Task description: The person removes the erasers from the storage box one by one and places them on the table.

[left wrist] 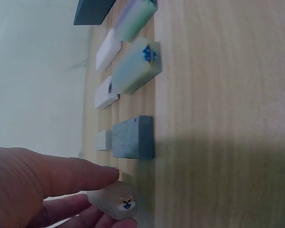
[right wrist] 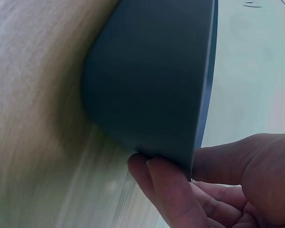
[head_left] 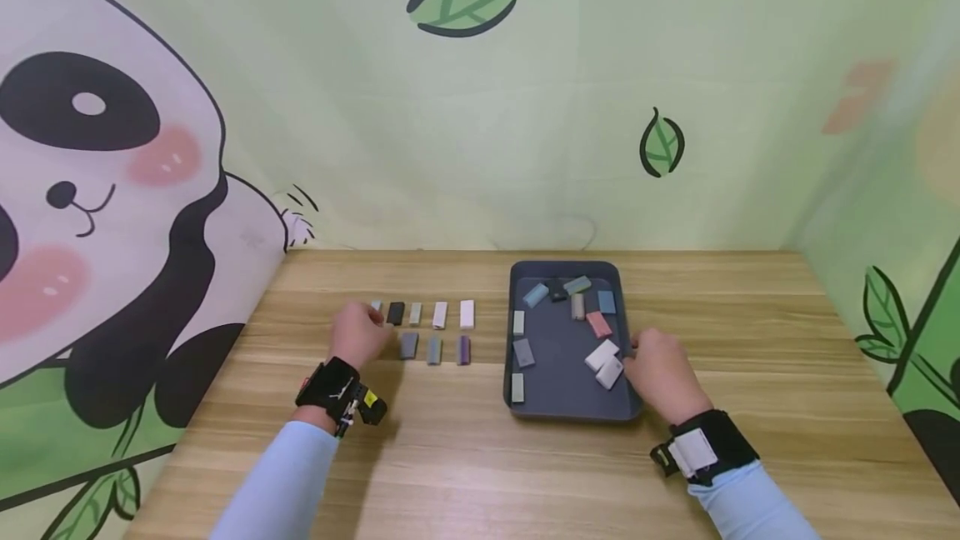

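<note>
In the left wrist view my left hand (left wrist: 102,197) pinches a small pale block with a dog face (left wrist: 118,202) between thumb and fingers, just above the wood. Beside it lies a grey-blue block (left wrist: 133,137), then a pale green one (left wrist: 135,66). From the head camera, the left hand (head_left: 360,333) sits at the left end of two rows of small blocks (head_left: 435,332). My right hand (head_left: 660,369) grips the right rim of a dark tray (head_left: 558,369), with fingers under the edge and thumb inside (right wrist: 189,166). Two white blocks (head_left: 604,363) lie in the tray next to that hand.
The tray (right wrist: 151,80) holds several more loose blocks, among them a pink one (head_left: 598,323) and blue ones (head_left: 536,295). Walls with panda and leaf pictures close the table at the back and left. Bare wood (head_left: 480,457) stretches in front of the tray and rows.
</note>
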{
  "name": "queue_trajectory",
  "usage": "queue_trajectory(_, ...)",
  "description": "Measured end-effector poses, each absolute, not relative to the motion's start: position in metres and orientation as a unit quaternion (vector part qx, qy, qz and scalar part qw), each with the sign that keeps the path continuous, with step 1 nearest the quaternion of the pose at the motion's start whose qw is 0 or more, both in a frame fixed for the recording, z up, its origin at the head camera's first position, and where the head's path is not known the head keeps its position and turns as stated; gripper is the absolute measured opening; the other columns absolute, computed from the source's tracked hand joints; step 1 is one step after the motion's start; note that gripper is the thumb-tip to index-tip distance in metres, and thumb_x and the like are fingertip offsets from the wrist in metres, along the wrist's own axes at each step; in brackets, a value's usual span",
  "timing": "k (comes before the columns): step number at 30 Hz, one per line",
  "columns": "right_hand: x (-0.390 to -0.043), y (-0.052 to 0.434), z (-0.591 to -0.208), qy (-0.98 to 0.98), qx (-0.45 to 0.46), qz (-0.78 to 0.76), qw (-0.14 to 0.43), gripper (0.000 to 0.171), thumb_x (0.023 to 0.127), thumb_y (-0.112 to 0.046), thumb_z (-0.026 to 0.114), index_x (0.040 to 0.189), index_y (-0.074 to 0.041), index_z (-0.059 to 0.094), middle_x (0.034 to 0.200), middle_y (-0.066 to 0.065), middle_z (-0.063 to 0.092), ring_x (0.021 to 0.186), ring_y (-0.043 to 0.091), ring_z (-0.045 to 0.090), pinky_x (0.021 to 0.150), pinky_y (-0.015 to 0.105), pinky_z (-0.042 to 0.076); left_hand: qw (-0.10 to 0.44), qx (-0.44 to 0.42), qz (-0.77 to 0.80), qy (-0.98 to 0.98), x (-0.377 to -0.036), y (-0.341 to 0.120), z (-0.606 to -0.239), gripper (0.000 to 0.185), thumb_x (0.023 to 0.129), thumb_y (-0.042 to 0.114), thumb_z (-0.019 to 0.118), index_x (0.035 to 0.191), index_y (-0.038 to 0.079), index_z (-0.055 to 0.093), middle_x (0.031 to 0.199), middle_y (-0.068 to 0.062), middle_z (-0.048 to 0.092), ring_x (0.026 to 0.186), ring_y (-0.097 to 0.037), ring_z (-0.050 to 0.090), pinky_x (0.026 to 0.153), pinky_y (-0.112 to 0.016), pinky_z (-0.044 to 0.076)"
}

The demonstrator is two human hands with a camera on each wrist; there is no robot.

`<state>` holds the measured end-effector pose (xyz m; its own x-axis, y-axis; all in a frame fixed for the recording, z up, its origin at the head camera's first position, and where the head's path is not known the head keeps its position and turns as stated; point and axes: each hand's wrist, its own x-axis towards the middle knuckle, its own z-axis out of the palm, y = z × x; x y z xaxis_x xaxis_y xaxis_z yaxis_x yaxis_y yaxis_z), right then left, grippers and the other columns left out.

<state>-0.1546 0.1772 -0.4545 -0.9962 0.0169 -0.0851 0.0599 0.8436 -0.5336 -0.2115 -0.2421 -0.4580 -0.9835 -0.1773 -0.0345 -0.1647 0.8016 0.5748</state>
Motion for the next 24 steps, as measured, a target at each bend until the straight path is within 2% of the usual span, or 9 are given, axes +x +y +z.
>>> queue_trajectory(5,-0.154,0.177,-0.452,0.957,0.025,-0.284,0.047,0.025,0.083,-0.005,0.060,0.103,0.010,0.063,0.092,0.022,0.066,0.070,0.021,0.060,0.055,0.030,0.049,-0.023,0.114,-0.295,-0.948,-0.209,-0.241,-0.459,0.023,0.078,0.018,0.069,0.093,0.001,0.065,0.092,-0.014,0.062,0.079,-0.025,0.056,0.059,-0.029,0.045)
queue_trajectory(13,-0.154,0.176,-0.452,0.957,0.027,-0.285,0.046,0.026,0.083,-0.005,0.060,0.104,0.010,0.063,0.093,0.022,0.066,0.070,0.022,0.060,0.055,0.030,0.049,-0.017,0.113,-0.270,-0.956,-0.209,-0.242,-0.465,0.018,0.078,0.019,0.069,0.086,0.003,0.065,0.087,-0.012,0.062,0.074,-0.023,0.056,0.055,-0.027,0.043)
queue_trajectory(19,-0.155,0.177,-0.454,0.959,0.026,-0.281,0.037,0.025,0.082,-0.005,0.061,0.103,0.010,0.064,0.092,0.022,0.066,0.070,0.022,0.059,0.055,0.030,0.048,-0.015,0.122,-0.254,-0.959,-0.212,-0.237,-0.459,0.015,0.073,0.017,0.068,0.071,0.006,0.058,0.071,-0.008,0.055,0.063,-0.022,0.051,0.047,-0.029,0.037)
queue_trajectory(21,-0.156,0.178,-0.456,0.959,0.025,-0.281,0.036,0.025,0.082,-0.005,0.061,0.103,0.010,0.064,0.092,0.022,0.066,0.070,0.022,0.059,0.054,0.030,0.048,-0.005,0.122,-0.233,-0.965,-0.214,-0.231,-0.450,0.019,0.073,0.021,0.069,0.079,0.004,0.062,0.075,-0.011,0.060,0.065,-0.024,0.054,0.047,-0.031,0.038)
queue_trajectory(24,-0.156,0.178,-0.457,0.960,0.023,-0.276,0.034,0.025,0.082,-0.005,0.061,0.102,0.009,0.064,0.091,0.021,0.066,0.070,0.022,0.059,0.054,0.030,0.048,0.028,0.111,-0.196,-0.974,-0.218,-0.216,-0.433,0.038,0.077,0.029,0.068,0.105,0.003,0.063,0.096,-0.016,0.066,0.076,-0.029,0.060,0.050,-0.035,0.043)
